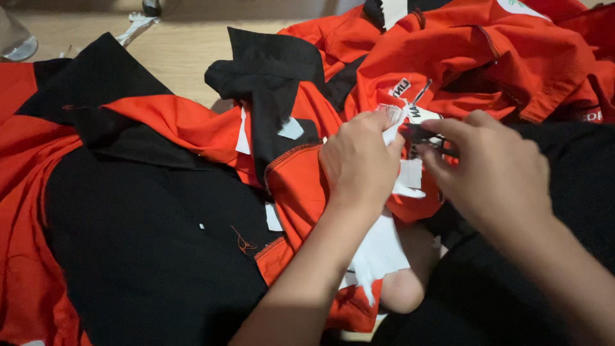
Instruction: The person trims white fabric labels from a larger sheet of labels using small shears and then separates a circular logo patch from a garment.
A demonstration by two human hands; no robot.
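My left hand pinches a white backing patch on an orange and black garment lying in front of me. My right hand holds small dark scissors or snips whose tip sits at that patch, right beside my left fingertips. More white backing paper hangs under my left wrist. The tool's blades are mostly hidden by my fingers.
A heap of orange and black garments fills the right and far side. Another black and orange garment covers the left. Bare wooden table shows at the top, with a clear glass object at the top left corner.
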